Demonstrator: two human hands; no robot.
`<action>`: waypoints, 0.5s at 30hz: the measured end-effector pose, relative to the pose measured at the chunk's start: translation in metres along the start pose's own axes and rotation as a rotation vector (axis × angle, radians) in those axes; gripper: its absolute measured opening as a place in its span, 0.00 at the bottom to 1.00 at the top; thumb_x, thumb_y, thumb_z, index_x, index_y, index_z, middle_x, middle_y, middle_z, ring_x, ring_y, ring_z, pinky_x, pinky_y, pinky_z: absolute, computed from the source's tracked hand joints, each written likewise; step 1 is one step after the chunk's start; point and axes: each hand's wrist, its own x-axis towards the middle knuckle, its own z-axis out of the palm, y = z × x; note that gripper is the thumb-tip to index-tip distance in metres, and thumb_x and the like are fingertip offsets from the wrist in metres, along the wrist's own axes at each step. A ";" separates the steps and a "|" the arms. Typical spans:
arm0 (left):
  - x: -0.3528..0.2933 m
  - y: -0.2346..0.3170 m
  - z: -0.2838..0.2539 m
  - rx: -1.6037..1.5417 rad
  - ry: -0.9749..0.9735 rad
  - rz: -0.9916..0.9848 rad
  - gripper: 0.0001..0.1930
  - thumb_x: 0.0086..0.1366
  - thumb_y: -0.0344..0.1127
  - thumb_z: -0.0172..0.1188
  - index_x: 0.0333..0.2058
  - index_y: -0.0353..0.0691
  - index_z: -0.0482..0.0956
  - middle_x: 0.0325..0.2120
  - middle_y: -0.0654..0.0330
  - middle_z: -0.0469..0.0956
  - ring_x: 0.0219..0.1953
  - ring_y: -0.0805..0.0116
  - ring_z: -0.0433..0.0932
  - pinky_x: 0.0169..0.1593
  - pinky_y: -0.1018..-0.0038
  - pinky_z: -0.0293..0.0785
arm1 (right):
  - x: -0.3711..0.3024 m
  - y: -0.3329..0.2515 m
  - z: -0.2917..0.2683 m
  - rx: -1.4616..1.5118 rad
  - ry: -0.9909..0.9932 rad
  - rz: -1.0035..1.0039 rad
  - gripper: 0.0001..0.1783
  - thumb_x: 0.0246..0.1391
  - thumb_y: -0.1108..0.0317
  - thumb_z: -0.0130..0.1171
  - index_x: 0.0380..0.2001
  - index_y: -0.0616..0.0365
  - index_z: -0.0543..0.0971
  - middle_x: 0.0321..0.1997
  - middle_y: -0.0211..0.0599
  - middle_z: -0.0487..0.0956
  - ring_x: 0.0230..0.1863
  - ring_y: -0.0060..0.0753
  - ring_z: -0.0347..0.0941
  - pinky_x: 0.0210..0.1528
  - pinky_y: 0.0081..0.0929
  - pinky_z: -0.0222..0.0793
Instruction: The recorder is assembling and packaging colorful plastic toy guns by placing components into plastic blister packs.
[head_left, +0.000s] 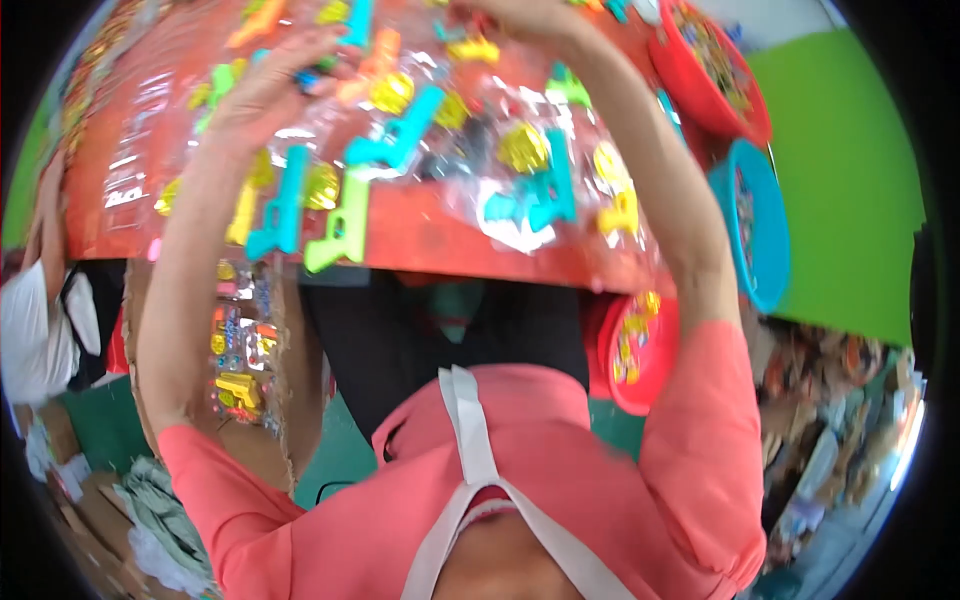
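My left hand [268, 92] reaches over the left part of the red table [400, 225], its fingers curled and a small blue-green thing showing between them, too blurred to name. At the top edge my right hand [520, 14] is partly cut off, its fingertips smeared near something red. Beneath and between the hands lie clear plastic bags with toy pistols: a blue toy pistol [400, 132], a teal one [282, 205], a lime-green toy pistol [342, 222] and another teal pistol [553, 185]. Round yellow pieces [523, 148] lie beside them.
On the right stand a red basin [758, 112] and a blue basin [770, 285], both holding small parts. A pink-red tub [655, 375] with yellow pieces sits below the table edge. A cardboard box [300, 400] of packed toys stands lower left. Another person's arm [50, 215] shows far left.
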 end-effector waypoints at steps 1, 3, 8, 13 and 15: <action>0.001 0.006 0.006 -0.013 -0.049 -0.058 0.17 0.64 0.32 0.59 0.49 0.31 0.70 0.39 0.53 0.76 0.40 0.71 0.75 0.34 0.83 0.69 | -0.002 0.021 -0.024 0.271 -0.038 0.101 0.17 0.61 0.52 0.48 0.36 0.52 0.79 0.29 0.23 0.73 0.29 0.16 0.65 0.30 0.16 0.62; -0.012 -0.004 0.016 -0.110 0.016 0.016 0.19 0.65 0.32 0.57 0.53 0.33 0.70 0.42 0.56 0.75 0.38 0.77 0.72 0.33 0.83 0.64 | -0.038 -0.014 -0.037 0.339 -0.019 0.355 0.16 0.59 0.54 0.52 0.36 0.55 0.78 0.30 0.22 0.72 0.29 0.16 0.65 0.31 0.16 0.62; -0.016 -0.007 0.023 -0.047 -0.026 -0.045 0.24 0.65 0.30 0.56 0.58 0.31 0.63 0.50 0.51 0.72 0.42 0.74 0.72 0.34 0.82 0.65 | -0.140 -0.060 -0.042 -0.071 0.035 0.270 0.12 0.57 0.60 0.57 0.35 0.58 0.80 0.29 0.25 0.76 0.28 0.19 0.69 0.27 0.19 0.64; -0.035 -0.014 0.044 0.066 0.088 -0.013 0.21 0.64 0.35 0.59 0.53 0.32 0.69 0.45 0.54 0.76 0.37 0.78 0.72 0.31 0.84 0.66 | -0.251 -0.031 0.000 -0.579 0.132 0.106 0.14 0.53 0.64 0.62 0.40 0.62 0.77 0.25 0.37 0.78 0.26 0.21 0.71 0.29 0.23 0.68; -0.020 -0.029 0.043 0.101 0.040 -0.012 0.20 0.65 0.39 0.57 0.51 0.33 0.71 0.41 0.58 0.78 0.32 0.80 0.72 0.29 0.85 0.65 | -0.288 -0.028 0.031 -0.519 0.159 0.182 0.16 0.53 0.65 0.61 0.43 0.60 0.74 0.23 0.42 0.74 0.24 0.30 0.71 0.28 0.27 0.67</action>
